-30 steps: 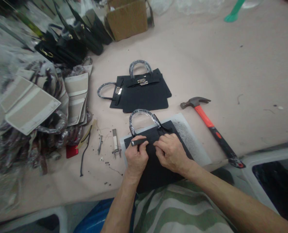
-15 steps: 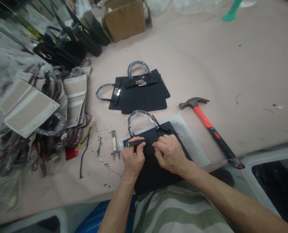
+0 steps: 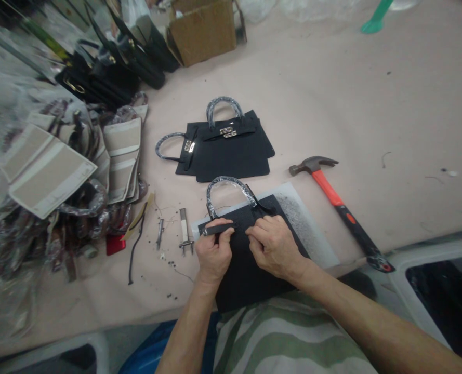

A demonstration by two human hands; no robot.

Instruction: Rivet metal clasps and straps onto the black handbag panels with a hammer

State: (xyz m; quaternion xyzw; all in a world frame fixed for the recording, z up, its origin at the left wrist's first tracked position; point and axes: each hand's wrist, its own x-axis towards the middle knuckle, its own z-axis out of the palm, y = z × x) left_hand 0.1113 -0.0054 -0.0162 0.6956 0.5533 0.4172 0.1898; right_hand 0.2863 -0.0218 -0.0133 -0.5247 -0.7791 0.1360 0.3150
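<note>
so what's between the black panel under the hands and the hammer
From the panel outward, the head view shows a speckled whitish board, then pinkish table.

Wavy green and off-white stripes mark a worker's garment (image 3: 293, 337) at the near edge; forearms (image 3: 353, 311), left hand (image 3: 213, 257) and right hand (image 3: 275, 246) are bare.

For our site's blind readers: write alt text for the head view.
A person's left hand holds a dark strip over a black bag panel with a wrapped handle, the right hand close by. Similar panels lie beyond, a claw hammer to the right.
</note>
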